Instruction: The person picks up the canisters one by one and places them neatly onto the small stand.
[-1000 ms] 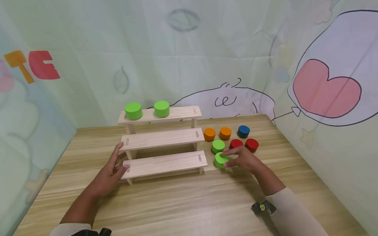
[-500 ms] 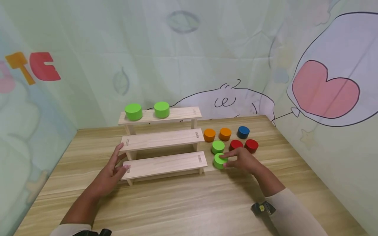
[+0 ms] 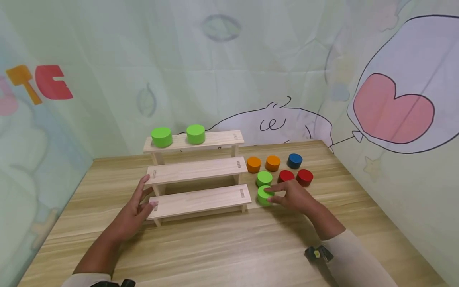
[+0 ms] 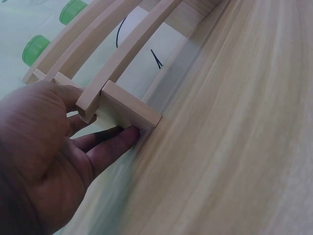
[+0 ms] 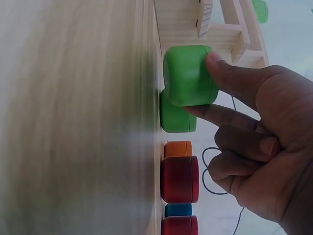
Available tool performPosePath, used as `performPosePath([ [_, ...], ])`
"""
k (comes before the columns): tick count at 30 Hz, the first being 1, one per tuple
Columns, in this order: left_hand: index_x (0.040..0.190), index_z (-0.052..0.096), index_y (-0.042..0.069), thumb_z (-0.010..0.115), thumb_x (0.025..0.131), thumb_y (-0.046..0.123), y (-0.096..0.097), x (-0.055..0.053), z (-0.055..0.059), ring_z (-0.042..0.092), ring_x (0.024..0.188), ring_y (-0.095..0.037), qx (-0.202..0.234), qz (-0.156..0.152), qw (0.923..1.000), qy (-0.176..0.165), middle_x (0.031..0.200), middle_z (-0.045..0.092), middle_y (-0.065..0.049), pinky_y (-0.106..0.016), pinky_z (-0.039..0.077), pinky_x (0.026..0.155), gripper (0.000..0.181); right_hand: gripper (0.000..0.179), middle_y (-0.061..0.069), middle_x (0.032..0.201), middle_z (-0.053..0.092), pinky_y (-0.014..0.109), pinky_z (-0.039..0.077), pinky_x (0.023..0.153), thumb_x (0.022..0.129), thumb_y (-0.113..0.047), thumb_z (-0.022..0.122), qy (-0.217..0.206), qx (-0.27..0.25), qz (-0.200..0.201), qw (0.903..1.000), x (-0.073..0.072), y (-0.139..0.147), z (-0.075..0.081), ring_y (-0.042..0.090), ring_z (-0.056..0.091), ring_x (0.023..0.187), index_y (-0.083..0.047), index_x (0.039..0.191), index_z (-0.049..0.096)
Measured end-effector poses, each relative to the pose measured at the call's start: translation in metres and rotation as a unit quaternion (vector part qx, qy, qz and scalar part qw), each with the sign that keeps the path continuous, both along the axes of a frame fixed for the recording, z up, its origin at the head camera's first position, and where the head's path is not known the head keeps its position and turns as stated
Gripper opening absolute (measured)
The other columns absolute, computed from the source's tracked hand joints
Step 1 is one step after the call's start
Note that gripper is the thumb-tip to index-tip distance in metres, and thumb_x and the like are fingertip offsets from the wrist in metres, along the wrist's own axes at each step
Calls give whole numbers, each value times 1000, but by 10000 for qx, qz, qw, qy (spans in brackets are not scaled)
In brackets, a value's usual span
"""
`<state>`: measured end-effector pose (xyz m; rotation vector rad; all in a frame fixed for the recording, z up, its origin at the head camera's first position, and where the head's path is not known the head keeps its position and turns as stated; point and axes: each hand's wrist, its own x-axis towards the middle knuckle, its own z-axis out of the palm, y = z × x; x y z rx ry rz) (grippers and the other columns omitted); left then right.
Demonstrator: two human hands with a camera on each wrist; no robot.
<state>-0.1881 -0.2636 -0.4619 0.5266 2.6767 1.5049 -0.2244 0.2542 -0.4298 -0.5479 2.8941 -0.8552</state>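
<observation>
A three-tier wooden stand point(image 3: 199, 201) is on the table, bare on its lower two shelves. At its left end my left hand point(image 3: 129, 217) holds it, with the thumb on the lowest shelf and fingers against the side leg point(image 4: 129, 110). My right hand point(image 3: 295, 196) pinches a green round block point(image 5: 188, 76) between thumb and index finger, beside the stand's right end. Its other fingers are curled in the right wrist view. Another green block point(image 3: 264, 178) sits just behind the pinched one. Two more, a left green block point(image 3: 161, 137) and a right green block point(image 3: 195, 134), rest on the top shelf.
Right of the stand lie two orange blocks point(image 3: 273, 163), a blue block point(image 3: 295, 161) and two red blocks point(image 3: 305, 177); my right hand partly covers the nearer red one. A printed curtain point(image 3: 222, 79) hangs behind the wooden table point(image 3: 215, 251).
The pinched green block has slid slightly left, along with my right hand's fingers. My left hand and the stand keep their places.
</observation>
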Motion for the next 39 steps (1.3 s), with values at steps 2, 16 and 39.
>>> performPosePath([
  [2,175,-10,38,53,117,21,0,0,0,51,145,-65,12,-10,10000,-6,173,23,-41,-9,48,93,88,40,2,118,84,23,41,66,92,-26,89,44,-14,-74,10000,1,-1,0,17,55,90,-22,131,82],
  [16,176,-10,32,54,116,14,2,-1,0,52,143,-66,137,-67,9999,81,172,24,-41,-9,49,92,90,35,0,97,78,24,46,64,96,-28,86,770,-515,-443,9947,6,-5,7,17,55,81,-17,128,83],
  [39,176,-10,34,54,116,15,1,-2,-2,44,148,-68,148,-58,9999,30,172,23,-42,-8,48,92,90,34,25,125,80,43,67,68,89,-8,89,3777,-1280,-493,9157,10,-7,11,40,83,98,-3,123,83],
])
